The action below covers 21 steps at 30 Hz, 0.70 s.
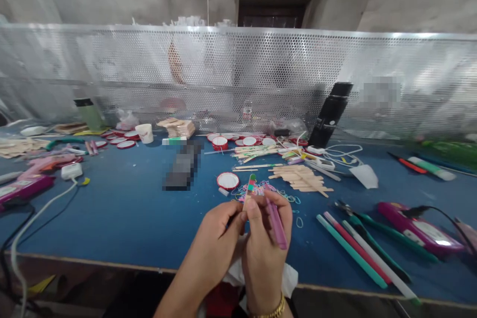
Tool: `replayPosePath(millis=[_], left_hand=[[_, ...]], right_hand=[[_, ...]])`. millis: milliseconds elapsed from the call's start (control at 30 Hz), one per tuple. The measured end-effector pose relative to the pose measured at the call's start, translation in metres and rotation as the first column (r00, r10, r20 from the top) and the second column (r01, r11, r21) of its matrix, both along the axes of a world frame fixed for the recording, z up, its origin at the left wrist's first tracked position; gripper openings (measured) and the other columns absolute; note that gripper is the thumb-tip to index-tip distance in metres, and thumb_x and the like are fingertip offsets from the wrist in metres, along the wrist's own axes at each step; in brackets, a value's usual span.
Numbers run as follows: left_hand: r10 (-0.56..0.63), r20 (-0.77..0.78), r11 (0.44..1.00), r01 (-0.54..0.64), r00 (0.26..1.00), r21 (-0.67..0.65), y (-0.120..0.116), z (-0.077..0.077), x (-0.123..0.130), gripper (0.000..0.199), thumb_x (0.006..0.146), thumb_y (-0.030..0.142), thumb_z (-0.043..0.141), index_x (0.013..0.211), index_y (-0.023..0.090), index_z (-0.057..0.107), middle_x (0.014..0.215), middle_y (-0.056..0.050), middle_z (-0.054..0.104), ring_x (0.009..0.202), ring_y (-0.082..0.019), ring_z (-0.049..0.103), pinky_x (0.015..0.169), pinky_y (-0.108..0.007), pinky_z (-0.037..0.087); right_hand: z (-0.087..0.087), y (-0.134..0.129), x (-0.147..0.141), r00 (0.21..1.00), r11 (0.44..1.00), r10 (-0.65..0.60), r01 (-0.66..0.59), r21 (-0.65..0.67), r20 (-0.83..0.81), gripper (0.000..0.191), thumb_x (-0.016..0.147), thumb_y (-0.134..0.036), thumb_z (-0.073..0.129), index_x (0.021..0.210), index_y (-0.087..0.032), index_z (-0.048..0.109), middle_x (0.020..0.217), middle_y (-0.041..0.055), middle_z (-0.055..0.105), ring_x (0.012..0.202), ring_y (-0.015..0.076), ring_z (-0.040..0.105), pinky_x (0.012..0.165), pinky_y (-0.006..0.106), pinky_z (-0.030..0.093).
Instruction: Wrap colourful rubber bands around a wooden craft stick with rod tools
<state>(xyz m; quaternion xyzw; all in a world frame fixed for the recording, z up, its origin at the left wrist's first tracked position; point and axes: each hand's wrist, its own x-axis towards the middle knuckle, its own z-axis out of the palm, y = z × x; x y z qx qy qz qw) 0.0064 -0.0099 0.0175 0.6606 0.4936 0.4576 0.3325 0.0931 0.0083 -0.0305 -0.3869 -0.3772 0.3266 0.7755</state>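
Note:
Close together near the table's front edge, both hands meet around a wooden craft stick (251, 187) held upright. Its top end carries green, red and teal bands. The fingers of my left hand (214, 231) pinch its lower part, which is mostly hidden. My right hand (263, 243) has its thumb against the stick and also grips a pink-purple marker pen (276, 221), slanting down across the fingers. Just beyond the hands lie many small coloured rubber bands (261, 190) and a small red-rimmed white drum (228, 181).
Plain craft sticks (298, 178) lie behind and right, near coloured sticks (255, 150). Several markers (352, 251), green-handled pliers (387, 233) and a purple device (421, 228) with a cable are at right. A black bottle (331, 114) stands before the perforated metal screen (261, 69).

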Motion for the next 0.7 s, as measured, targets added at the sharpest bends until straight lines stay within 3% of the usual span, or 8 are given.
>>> replayPosePath(millis=[100,200,300,500,600,700], left_hand=[[0.027,0.038,0.998,-0.029,0.999,0.054,-0.001,-0.004,0.002,0.034,0.100,0.042,0.052,0.075,0.020,0.060,0.074,-0.001,0.061,0.068,-0.016,0.049,0.064,-0.026,0.039],[0.086,0.059,0.992,-0.091,0.995,0.090,-0.004,-0.009,-0.002,0.031,0.099,0.039,0.052,0.077,0.020,0.061,0.067,0.002,0.057,0.063,-0.015,0.047,0.060,-0.025,0.035],[0.105,0.089,0.989,-0.114,0.990,0.096,-0.006,-0.014,-0.006,0.031,0.098,0.040,0.052,0.075,0.020,0.059,0.065,0.002,0.055,0.061,-0.014,0.048,0.058,-0.025,0.035],[0.113,0.136,0.981,-0.132,0.984,0.140,-0.007,-0.022,-0.006,0.032,0.099,0.043,0.055,0.078,0.019,0.062,0.067,0.002,0.056,0.062,-0.014,0.049,0.059,-0.024,0.038],[0.103,0.132,0.980,-0.123,0.986,0.158,-0.007,-0.023,-0.005,0.032,0.101,0.042,0.055,0.080,0.019,0.063,0.072,0.001,0.061,0.066,-0.015,0.053,0.063,-0.025,0.041],[0.100,0.115,0.975,-0.120,0.988,0.189,-0.007,-0.024,-0.005,0.028,0.102,0.039,0.055,0.084,0.019,0.065,0.076,0.000,0.065,0.069,-0.015,0.055,0.065,-0.024,0.042]], right_hand=[[0.001,0.000,-0.001,1.000,1.000,-0.003,0.003,0.025,0.030,0.036,0.095,-0.043,0.072,0.123,-0.025,0.058,0.102,0.0017,0.072,0.088,0.0166,0.071,0.083,0.035,0.058],[0.002,-0.002,-0.002,0.996,0.992,-0.085,0.085,0.090,-0.002,0.027,0.106,-0.044,0.053,0.125,-0.025,0.060,0.100,0.0023,0.070,0.090,0.0163,0.070,0.085,0.035,0.057],[0.001,-0.004,-0.002,0.991,0.977,-0.132,0.127,0.173,0.019,0.035,0.110,-0.042,0.040,0.123,-0.024,0.067,0.091,0.0016,0.067,0.084,0.0152,0.067,0.082,0.034,0.057],[-0.002,-0.014,-0.002,0.975,0.961,-0.139,0.091,0.260,0.173,0.014,0.101,-0.033,0.062,0.111,-0.024,0.068,0.092,-0.0007,0.068,0.081,0.0141,0.068,0.076,0.030,0.057],[-0.002,-0.015,-0.002,0.962,0.947,-0.166,0.095,0.306,0.218,0.004,0.099,-0.028,0.066,0.100,-0.024,0.065,0.089,-0.0027,0.064,0.080,0.0125,0.066,0.075,0.028,0.055],[-0.001,-0.014,-0.002,0.952,0.929,-0.217,0.133,0.345,0.216,0.005,0.100,-0.026,0.064,0.095,-0.024,0.064,0.089,-0.0027,0.063,0.082,0.0119,0.064,0.077,0.026,0.054]])
